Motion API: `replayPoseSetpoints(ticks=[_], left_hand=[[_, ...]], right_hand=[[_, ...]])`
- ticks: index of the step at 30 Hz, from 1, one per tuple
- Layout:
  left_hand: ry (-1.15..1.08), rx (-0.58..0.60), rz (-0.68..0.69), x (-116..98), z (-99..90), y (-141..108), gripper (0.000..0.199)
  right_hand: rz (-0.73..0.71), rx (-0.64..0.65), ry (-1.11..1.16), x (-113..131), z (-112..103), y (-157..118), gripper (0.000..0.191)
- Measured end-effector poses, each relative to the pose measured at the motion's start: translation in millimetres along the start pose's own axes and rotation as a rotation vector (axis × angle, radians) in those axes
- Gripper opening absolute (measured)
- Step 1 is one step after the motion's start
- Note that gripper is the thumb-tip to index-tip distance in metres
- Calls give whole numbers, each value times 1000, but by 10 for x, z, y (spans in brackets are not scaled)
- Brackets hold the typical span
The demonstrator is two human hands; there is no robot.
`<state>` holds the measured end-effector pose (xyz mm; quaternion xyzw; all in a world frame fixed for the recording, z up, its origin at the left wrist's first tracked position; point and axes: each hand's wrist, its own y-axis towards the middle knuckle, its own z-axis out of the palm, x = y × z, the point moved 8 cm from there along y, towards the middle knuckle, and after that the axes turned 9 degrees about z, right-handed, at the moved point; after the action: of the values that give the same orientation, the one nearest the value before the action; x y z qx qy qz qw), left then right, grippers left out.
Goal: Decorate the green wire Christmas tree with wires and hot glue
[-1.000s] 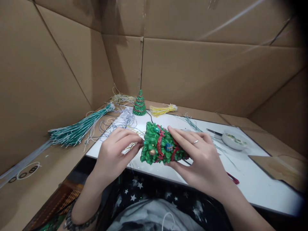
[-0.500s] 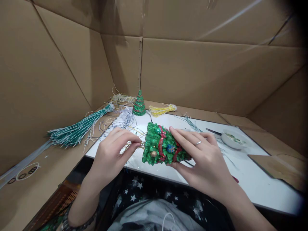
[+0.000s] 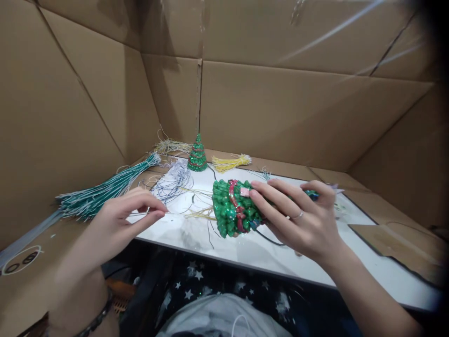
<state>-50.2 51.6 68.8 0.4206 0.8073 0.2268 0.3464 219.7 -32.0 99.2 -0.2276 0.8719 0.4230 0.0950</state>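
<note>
Head view: the green tree (image 3: 233, 214) is gripped sideways by the right hand (image 3: 298, 220); a thin wire (image 3: 182, 214) from its base is pinched by the left hand (image 3: 119, 220).

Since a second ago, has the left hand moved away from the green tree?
Yes. The left hand has drawn leftward, away from the held green tree, pinching a thin wire over the white board's left edge.

Ring (image 3: 298, 216), beaded bracelet (image 3: 96, 318), bare forearms
</note>
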Motion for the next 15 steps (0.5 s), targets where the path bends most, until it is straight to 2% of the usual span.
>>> replayPoseSetpoints(ticks=[3, 5, 7, 9, 10, 12, 15], left_hand=[[25, 18, -43, 126, -8, -26, 8], [31, -11, -73, 134, 18, -4, 15], [-51, -143, -78, 51, 25, 46, 24], [-235, -323, -19, -116, 38, 105, 30], [-320, -351, 10, -205, 90, 148, 35], [-375, -225, 42, -387, 305, 276, 53], [-427, 93, 26, -554, 696, 461, 79]], right_hand=[[34, -35, 59, -98, -45, -52, 65], [78, 15, 100, -156, -38, -47, 55], [142, 109, 130, -203, -3, -20, 41], [173, 167, 159, -212, 1, 19, 32], [172, 177, 178, -204, -11, 39, 31], [150, 189, 209, -186, -38, 72, 33], [128, 250, 182, -224, -22, 83, 31]])
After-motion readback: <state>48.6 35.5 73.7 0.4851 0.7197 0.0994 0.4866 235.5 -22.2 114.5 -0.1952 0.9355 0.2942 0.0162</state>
